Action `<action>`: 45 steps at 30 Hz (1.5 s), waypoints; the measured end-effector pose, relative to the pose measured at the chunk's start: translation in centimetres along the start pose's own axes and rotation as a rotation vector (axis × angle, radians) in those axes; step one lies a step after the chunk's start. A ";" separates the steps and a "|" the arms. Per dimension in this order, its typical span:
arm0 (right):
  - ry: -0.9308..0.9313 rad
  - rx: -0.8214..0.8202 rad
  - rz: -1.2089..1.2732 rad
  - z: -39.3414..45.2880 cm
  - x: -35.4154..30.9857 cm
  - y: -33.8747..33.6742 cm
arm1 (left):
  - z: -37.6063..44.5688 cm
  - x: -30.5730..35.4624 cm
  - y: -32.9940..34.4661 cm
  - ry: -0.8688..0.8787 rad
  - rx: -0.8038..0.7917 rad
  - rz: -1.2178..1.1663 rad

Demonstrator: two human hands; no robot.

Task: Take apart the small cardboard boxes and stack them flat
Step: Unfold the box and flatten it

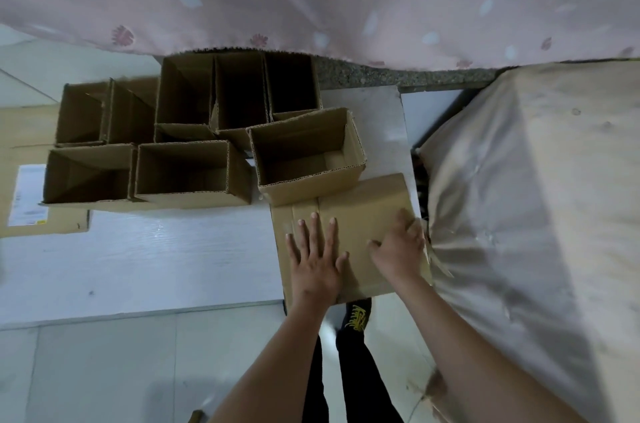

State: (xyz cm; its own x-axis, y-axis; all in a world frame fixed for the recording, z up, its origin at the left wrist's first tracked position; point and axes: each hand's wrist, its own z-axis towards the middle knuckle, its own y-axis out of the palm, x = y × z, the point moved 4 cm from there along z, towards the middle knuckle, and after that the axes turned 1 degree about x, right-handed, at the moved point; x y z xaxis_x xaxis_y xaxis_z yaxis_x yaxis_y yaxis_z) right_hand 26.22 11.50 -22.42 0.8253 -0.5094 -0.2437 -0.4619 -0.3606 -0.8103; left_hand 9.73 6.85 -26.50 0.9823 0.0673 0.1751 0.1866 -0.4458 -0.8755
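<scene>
Fingers (314,225) (splayed) press flattened box (367,204).

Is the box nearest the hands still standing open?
No, the cardboard box under the left hand and right hand lies pressed flat on the white board.

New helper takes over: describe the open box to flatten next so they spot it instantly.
Start at the flattened cardboard under both hands. The open box touches its far edge. Unlike the other open boxes grouped further left, it sits turned at an angle, alone on the right.
</scene>
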 end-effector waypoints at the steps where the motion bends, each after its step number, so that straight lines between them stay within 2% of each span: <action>1: 0.042 -0.007 0.011 0.4 -0.3 -0.7 | 0.0 0.2 -0.2 -0.010 -0.031 0.011; 5: 0.279 -0.095 0.192 2.3 1.3 -2.4 | -0.4 0.9 -0.9 -0.033 -0.124 0.010; 8: 0.288 -0.177 0.372 2.5 3.3 -2.8 | -1.3 1.1 -1.3 -0.027 -0.166 -0.028; 13: 0.213 -0.140 0.531 1.6 5.3 -4.5 | -2.2 1.7 -2.1 -0.033 -0.228 -0.078; 16: 0.183 -0.189 0.504 1.0 5.1 -4.9 | -2.5 2.2 -2.9 -0.038 -0.256 -0.093; 20: 0.142 -0.153 0.405 0.7 4.5 -5.7 | -2.8 2.5 -4.1 -0.051 -0.269 -0.116; 31: 0.232 -0.095 0.368 0.0 3.4 -6.9 | -3.4 3.4 -7.6 -0.091 -0.275 -0.059; 41: 0.411 -0.103 0.586 -3.9 3.5 -8.6 | -6.0 3.8 -10.4 -0.085 -0.331 -0.099; 45: 0.479 -0.225 0.824 -7.8 3.1 -6.6 | -9.2 2.3 -10.5 -0.122 -0.337 -0.179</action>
State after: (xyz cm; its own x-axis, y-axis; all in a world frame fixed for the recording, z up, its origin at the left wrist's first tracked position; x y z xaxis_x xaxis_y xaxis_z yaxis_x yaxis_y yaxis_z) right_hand 29.34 6.19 -13.64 0.0197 -0.9139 -0.4054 -0.9265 0.1357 -0.3509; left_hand 9.85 3.47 -12.77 0.9335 0.2673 0.2390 0.3585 -0.6837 -0.6357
